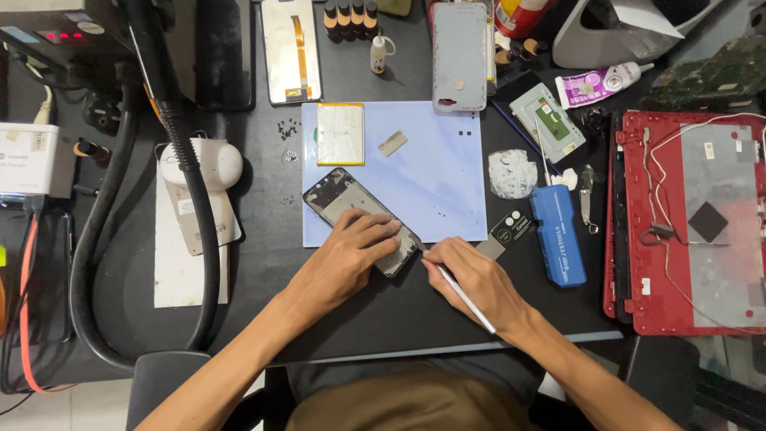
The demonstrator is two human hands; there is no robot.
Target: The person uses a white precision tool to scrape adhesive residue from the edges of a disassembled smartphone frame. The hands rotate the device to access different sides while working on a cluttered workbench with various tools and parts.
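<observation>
Phone frame (349, 209), black and stripped of its screen, lies slantwise across the lower left corner of the pale blue mat (435, 179) on the dark counter (263, 239). The left hand (345, 255) lies flat on the frame's lower half, fingers spread and pressing down, so it closes around nothing. The right hand (471, 279) is closed in a pen grip around a thin silver tool (461, 297), whose tip meets the frame's lower end near the corner (whether it is a pick or tweezers is too small to tell).

Doing this well looks to depend on the flat hand keeping the frame from sliding on the mat while the tool works at the edge. A low angle and light pressure would seem wise, since a slip could send the tip toward the left fingertips just beside it.

Farther up the mat rest a silvery battery (341, 133) and a small tan scrap (392, 144). Loose dark screws (285, 132) sit on the counter just off the mat's left edge. A blue tool case (558, 235) lies to the right, and beyond it an opened red laptop shell (686, 223).
</observation>
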